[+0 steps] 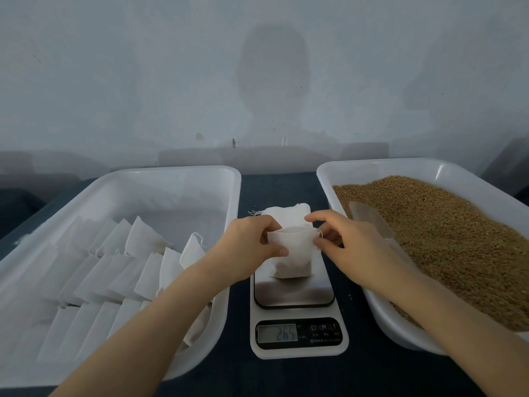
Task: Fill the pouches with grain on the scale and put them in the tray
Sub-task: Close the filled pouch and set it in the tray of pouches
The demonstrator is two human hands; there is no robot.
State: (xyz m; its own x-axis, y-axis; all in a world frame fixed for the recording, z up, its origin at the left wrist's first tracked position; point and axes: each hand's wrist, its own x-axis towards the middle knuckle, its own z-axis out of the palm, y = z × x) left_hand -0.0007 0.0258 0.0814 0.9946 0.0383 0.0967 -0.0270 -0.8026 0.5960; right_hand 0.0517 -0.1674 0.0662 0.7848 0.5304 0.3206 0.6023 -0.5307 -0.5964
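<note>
— Where's the pouch?
— I see the pouch (290, 255) on the scale (297, 295) plate, mouth up. My left hand (248, 249) pinches its left rim; the fingers (320, 215) of my right hand (355, 249) pinch the right rim.
— And the tray?
— The tray (177, 173) on my left holds rows of pouches (114, 270); the scoop (369, 219) lies in the grain (446, 233), right.

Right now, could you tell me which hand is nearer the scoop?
Right. The right hand is just left of the scoop; the left hand holds the pouch's farther side.
</note>
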